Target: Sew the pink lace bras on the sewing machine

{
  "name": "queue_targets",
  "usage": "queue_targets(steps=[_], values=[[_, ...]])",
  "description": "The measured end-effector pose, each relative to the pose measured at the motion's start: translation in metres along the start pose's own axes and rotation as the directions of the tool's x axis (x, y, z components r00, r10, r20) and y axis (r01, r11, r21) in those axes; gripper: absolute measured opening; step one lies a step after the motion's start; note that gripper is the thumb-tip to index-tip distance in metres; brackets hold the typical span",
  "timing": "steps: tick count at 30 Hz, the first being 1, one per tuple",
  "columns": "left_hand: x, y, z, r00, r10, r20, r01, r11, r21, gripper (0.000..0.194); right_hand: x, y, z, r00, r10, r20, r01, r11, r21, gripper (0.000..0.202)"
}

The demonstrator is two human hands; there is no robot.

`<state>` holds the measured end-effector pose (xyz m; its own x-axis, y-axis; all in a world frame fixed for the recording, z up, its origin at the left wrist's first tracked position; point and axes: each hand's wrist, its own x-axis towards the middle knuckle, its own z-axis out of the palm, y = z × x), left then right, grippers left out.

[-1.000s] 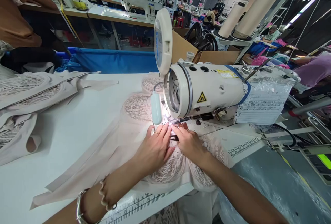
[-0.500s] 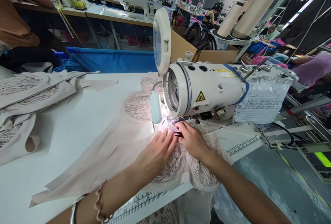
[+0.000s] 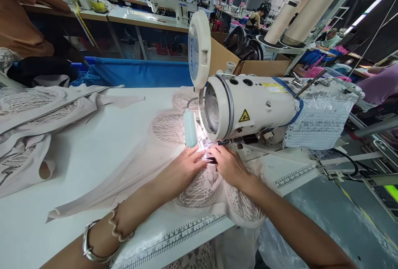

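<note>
My left hand (image 3: 183, 167) lies with fingers stretched out on pale pink lace fabric (image 3: 199, 188), just left of the sewing machine's lit needle area. Close by on the right, my right hand (image 3: 231, 165) is closed round small black thread snips (image 3: 212, 160), whose pointed blades stick out toward the left fingers. Most of the tool is hidden in the palm. Above both hands is the white sewing machine (image 3: 255, 103), its round end cover (image 3: 199, 49) swung up. The fabric spreads left across the table and drapes over the front edge.
A pale blue-green lamp (image 3: 190, 128) hangs beside the needle area. More lace pieces (image 3: 40, 111) are piled at the left. A printed ruler (image 3: 174, 238) runs along the table's front edge. Behind are a blue cloth bin (image 3: 139, 72), a cardboard box (image 3: 261, 68) and a co-worker's sleeve (image 3: 21, 16).
My left hand has slid slightly left and forward, with its fingers nearer the lamp. The fabric's long tail has shifted away from me. My right hand keeps nearly the same place.
</note>
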<state>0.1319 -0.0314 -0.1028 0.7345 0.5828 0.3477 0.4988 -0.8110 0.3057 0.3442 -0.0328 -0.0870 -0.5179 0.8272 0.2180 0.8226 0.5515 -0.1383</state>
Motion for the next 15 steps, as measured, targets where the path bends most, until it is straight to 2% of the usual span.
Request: queue_targets(steps=[3,8,12,15], values=[[0.002,-0.004,-0.009,1.000,-0.011,0.021,0.012,0.999,-0.033,0.040,0.005,0.001,0.002,1.000,0.006,0.025,-0.005,1.000,-0.026,0.028],[0.004,0.002,-0.021,0.997,-0.049,0.064,0.047,0.998,0.031,0.028,0.005,-0.001,-0.005,0.996,0.058,0.066,-0.060,0.998,0.024,0.024],[0.004,0.015,-0.014,0.999,0.008,0.053,-0.018,0.981,0.191,0.021,-0.020,-0.006,-0.019,0.987,0.158,0.037,-0.160,0.984,0.073,0.023],[0.002,0.024,-0.008,0.993,0.100,0.061,-0.111,0.969,0.220,0.023,-0.044,-0.007,-0.022,0.976,0.215,0.038,-0.216,0.976,0.017,0.006]])
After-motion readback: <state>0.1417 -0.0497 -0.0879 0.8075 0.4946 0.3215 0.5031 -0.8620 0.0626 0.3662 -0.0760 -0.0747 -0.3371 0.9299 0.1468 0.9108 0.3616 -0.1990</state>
